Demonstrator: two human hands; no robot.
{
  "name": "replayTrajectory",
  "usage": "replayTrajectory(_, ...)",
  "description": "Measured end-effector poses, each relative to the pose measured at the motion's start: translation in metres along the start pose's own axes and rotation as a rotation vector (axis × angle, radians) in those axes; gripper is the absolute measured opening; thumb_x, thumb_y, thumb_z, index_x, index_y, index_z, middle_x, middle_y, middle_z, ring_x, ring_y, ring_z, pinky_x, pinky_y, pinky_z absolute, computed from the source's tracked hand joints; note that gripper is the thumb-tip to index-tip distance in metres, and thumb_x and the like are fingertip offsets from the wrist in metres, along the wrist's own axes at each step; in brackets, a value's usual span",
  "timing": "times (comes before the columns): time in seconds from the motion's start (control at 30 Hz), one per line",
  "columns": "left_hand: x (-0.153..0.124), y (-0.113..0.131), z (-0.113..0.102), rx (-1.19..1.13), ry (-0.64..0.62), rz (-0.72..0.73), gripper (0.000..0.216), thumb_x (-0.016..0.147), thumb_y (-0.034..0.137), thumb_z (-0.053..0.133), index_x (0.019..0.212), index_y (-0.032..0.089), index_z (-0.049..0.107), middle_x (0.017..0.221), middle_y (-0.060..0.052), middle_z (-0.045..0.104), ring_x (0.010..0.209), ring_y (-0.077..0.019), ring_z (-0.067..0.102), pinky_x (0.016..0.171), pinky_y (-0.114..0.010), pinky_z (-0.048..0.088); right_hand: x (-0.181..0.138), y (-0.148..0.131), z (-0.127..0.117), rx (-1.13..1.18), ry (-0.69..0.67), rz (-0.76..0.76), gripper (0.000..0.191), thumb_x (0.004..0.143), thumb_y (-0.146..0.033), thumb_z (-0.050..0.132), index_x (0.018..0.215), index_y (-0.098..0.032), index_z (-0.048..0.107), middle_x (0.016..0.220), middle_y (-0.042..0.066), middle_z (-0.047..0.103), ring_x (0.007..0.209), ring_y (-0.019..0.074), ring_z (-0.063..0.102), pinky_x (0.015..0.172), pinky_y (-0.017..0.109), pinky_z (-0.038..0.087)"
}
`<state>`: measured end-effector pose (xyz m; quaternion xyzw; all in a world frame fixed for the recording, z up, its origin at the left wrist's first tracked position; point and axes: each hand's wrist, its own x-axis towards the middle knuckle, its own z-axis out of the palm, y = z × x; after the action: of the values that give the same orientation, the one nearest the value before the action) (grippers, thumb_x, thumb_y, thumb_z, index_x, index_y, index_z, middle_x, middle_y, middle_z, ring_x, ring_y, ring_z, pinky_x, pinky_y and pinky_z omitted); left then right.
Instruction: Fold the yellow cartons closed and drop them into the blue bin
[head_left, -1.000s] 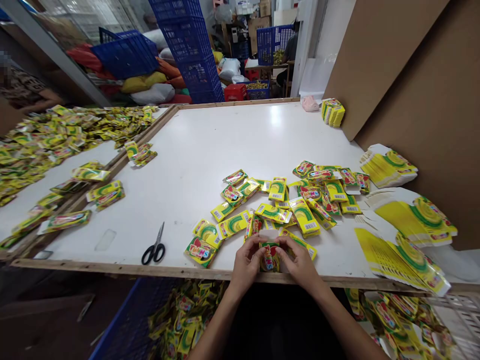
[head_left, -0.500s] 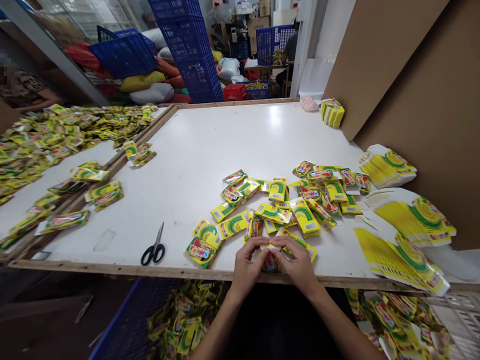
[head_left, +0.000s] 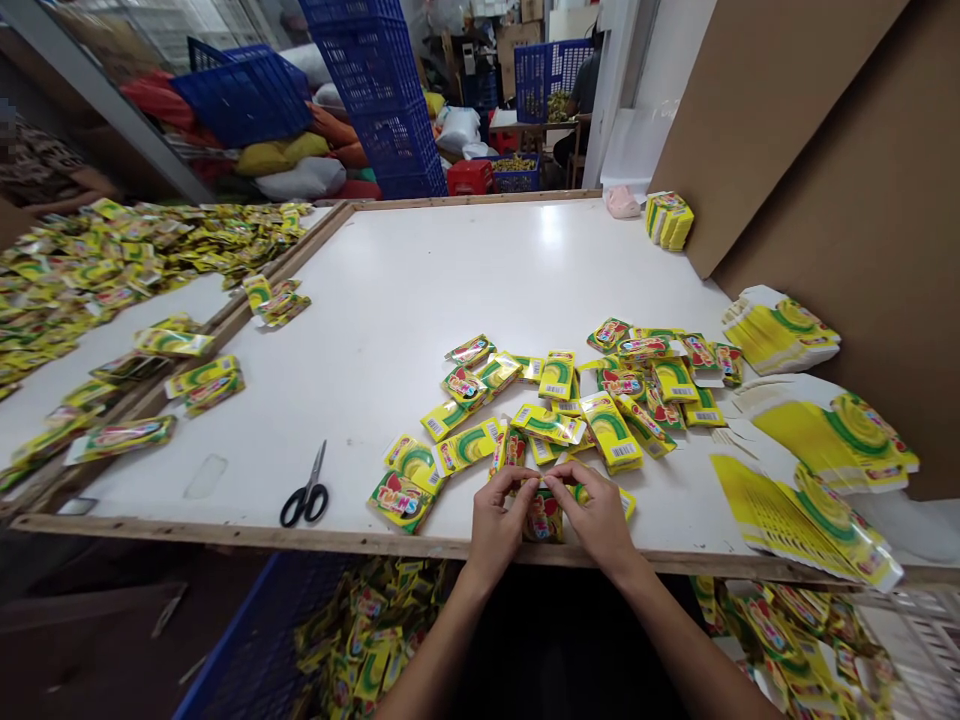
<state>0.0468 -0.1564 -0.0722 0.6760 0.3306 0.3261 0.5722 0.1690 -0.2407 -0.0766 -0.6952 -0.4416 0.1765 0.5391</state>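
Observation:
Close to the front edge of the table, my left hand (head_left: 499,520) and my right hand (head_left: 598,515) meet over one small yellow and green printed carton (head_left: 544,520). Thumbs and fingertips of both hands pinch the carton's upper end, which they mostly cover. Around and beyond my hands lie several similar cartons (head_left: 613,432), flat or overlapping in a loose heap. Left of them, another carton with a "TWINS" print (head_left: 401,500) rests near the edge. Black-handled scissors (head_left: 306,500) lie farther left, partly spread.
Stacks of flattened cartons (head_left: 847,435) fan out at the right beside a cardboard sheet (head_left: 825,180). A wooden strip (head_left: 247,315) divides off a large pile of packets (head_left: 112,260) at the left. A blue crate (head_left: 240,630) of packets stands below the table. A person (head_left: 52,170) sits at the far left.
Both thumbs have moved up to the carton's top end, and more of its printed front shows below them. The white flap between the fingertips is now largely covered.

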Motion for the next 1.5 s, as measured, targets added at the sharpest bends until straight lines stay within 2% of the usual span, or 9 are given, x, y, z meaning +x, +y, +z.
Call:
replayTrajectory(0.3, -0.005, -0.006, -0.003, -0.073, -0.07, 0.046, 0.011, 0.08, 0.026, 0.066, 0.085, 0.02, 0.074, 0.089, -0.007, 0.071, 0.089, -0.021, 0.065, 0.081, -0.032, 0.052, -0.016, 0.013, 0.003, 0.114, 0.009, -0.106, 0.012, 0.089, -0.029, 0.057, 0.09, -0.023, 0.068, 0.091, 0.005, 0.07, 0.091, 0.0209, 0.065, 0.084, 0.036, 0.051)
replayTrajectory(0.43, -0.016, 0.003, -0.011, 0.025, 0.023, 0.107, 0.012, 0.084, 0.023, 0.062, 0.087, 0.02, 0.073, 0.092, -0.006, 0.07, 0.091, -0.0206, 0.065, 0.084, -0.032, 0.051, -0.014, 0.016, -0.009, -0.026, 0.046, -0.113, 0.017, 0.09, -0.032, 0.055, 0.102, -0.023, 0.064, 0.103, 0.007, 0.067, 0.099, 0.023, 0.061, 0.087, 0.039, 0.049)
replayTrajectory(0.57, -0.036, 0.025, -0.061, 0.206, 0.223, 0.205, 0.011, 0.086, 0.023, 0.058, 0.087, 0.02, 0.069, 0.089, -0.004, 0.069, 0.088, -0.0191, 0.064, 0.081, -0.03, 0.051, -0.015, 0.026, -0.019, -0.384, 0.028, -0.089, 0.037, 0.085, -0.034, 0.061, 0.118, -0.02, 0.056, 0.115, 0.011, 0.063, 0.108, 0.029, 0.055, 0.092, 0.046, 0.043)
replayTrajectory(0.67, -0.05, 0.042, -0.116, 0.45, 0.208, 0.204, 0.01, 0.084, 0.024, 0.06, 0.086, 0.02, 0.068, 0.09, -0.003, 0.068, 0.088, -0.0188, 0.063, 0.083, -0.03, 0.049, -0.018, 0.033, -0.021, -0.572, -0.076, -0.077, 0.045, 0.081, -0.028, 0.064, 0.124, -0.018, 0.053, 0.117, 0.013, 0.062, 0.111, 0.0326, 0.053, 0.092, 0.049, 0.04)
replayTrajectory(0.8, -0.06, 0.05, -0.148, 0.659, 0.313, 0.2, 0.014, 0.081, 0.026, 0.063, 0.094, 0.021, 0.067, 0.106, -0.004, 0.065, 0.102, -0.0226, 0.06, 0.096, -0.036, 0.043, -0.019, 0.03, -0.023, -0.334, -0.129, -0.009, 0.047, 0.079, -0.029, 0.066, 0.123, -0.022, 0.051, 0.119, 0.01, 0.061, 0.111, 0.0297, 0.054, 0.095, 0.046, 0.042)
replayTrajectory(0.97, -0.05, 0.023, -0.072, 0.285, 0.088, 0.054, 0.029, 0.086, 0.025, 0.057, 0.116, 0.023, 0.056, 0.115, -0.007, 0.063, 0.105, -0.0222, 0.061, 0.092, -0.037, 0.049, -0.019, 0.013, -0.018, 0.423, -0.269, 0.117, 0.043, 0.085, -0.038, 0.061, 0.123, -0.027, 0.045, 0.12, 0.009, 0.062, 0.11, 0.0236, 0.06, 0.095, 0.04, 0.048)
replayTrajectory(1.13, -0.029, -0.009, 0.007, -0.06, -0.11, -0.035, 0.039, 0.088, 0.022, 0.055, 0.125, 0.023, 0.045, 0.12, -0.01, 0.06, 0.101, -0.0212, 0.063, 0.087, -0.037, 0.052, -0.023, 0.015, -0.006, 0.564, -0.162, 0.224, 0.03, 0.088, -0.041, 0.056, 0.112, -0.023, 0.052, 0.11, 0.01, 0.067, 0.103, 0.0235, 0.064, 0.09, 0.039, 0.052)
replayTrajectory(1.27, -0.022, -0.014, 0.013, -0.055, -0.085, 0.0, 0.042, 0.086, 0.022, 0.059, 0.125, 0.024, 0.045, 0.116, -0.008, 0.061, 0.092, -0.0187, 0.063, 0.084, -0.034, 0.052, -0.026, 0.027, -0.01, 0.443, -0.028, 0.176, 0.03, 0.088, -0.034, 0.057, 0.115, -0.024, 0.049, 0.111, 0.008, 0.065, 0.102, 0.0217, 0.064, 0.088, 0.037, 0.053)
replayTrajectory(1.5, -0.008, -0.007, 0.014, 0.048, -0.217, 0.039, 0.018, 0.086, 0.025, 0.058, 0.101, 0.018, 0.066, 0.101, -0.008, 0.067, 0.093, -0.0214, 0.062, 0.086, -0.033, 0.05, -0.016, 0.026, -0.031, 0.171, -0.089, 0.066, 0.017, 0.09, -0.032, 0.053, 0.1, -0.021, 0.06, 0.094, 0.006, 0.068, 0.086, 0.0202, 0.065, 0.079, 0.033, 0.053)
